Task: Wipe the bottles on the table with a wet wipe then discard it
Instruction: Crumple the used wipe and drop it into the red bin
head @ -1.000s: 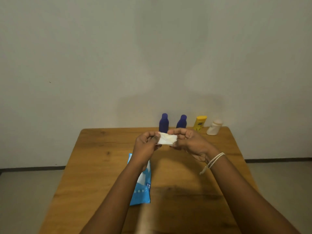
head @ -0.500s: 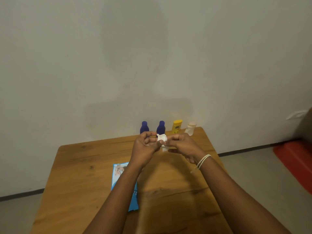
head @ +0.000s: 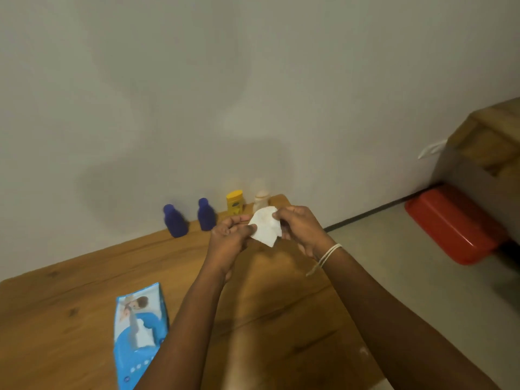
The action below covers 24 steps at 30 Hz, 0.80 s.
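Note:
A white wet wipe (head: 266,226) hangs partly unfolded between both hands above the wooden table (head: 70,294). My left hand (head: 229,237) pinches its lower left edge and my right hand (head: 301,229) pinches its upper right corner. Along the table's far edge by the wall stand two dark blue bottles (head: 175,221) (head: 206,214), a yellow bottle (head: 235,203) and a small white bottle (head: 261,201), the last partly hidden behind the wipe.
A blue wet-wipe pack (head: 139,333) lies on the table at the near left with a wipe poking out. On the floor to the right sits a red tub (head: 450,223), beside a wooden cabinet (head: 489,142).
The view has swung to the right, bringing the red tub and the cabinet into view. The wipe, bunched small between my fingers before, is now spread wider.

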Available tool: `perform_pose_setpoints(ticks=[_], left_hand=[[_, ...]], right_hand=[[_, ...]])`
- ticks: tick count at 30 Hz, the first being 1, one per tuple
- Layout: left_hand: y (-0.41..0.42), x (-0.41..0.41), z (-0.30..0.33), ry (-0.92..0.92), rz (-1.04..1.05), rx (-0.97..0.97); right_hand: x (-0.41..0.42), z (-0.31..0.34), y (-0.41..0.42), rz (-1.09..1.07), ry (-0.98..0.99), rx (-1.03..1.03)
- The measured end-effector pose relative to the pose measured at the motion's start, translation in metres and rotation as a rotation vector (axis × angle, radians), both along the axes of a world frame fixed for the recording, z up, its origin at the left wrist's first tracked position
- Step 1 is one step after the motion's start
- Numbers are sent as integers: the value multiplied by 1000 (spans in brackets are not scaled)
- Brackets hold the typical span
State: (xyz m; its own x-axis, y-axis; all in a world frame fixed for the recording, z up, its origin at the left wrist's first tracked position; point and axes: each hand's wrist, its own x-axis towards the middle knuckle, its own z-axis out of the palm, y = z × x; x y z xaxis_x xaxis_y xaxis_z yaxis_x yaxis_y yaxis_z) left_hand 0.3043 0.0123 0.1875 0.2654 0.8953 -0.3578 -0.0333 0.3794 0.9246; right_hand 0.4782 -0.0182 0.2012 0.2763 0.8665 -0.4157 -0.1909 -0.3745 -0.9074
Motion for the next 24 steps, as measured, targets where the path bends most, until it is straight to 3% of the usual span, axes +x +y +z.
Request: perform_pose_setpoints(ticks=[7, 11, 18, 24], left_hand=[[6, 125, -58, -120, 159, -310], [2, 198, -92, -82, 156, -359], [-10, 297, -148, 190, 46, -327], [-11, 331, -193, 466, -91, -286]], right_hand=[[118, -65, 7, -187, 291, -124], [189, -108, 1, -270, 517, -183], [290, -180, -25, -167, 350, -245], [324, -241, -36, -345, 286, -415]])
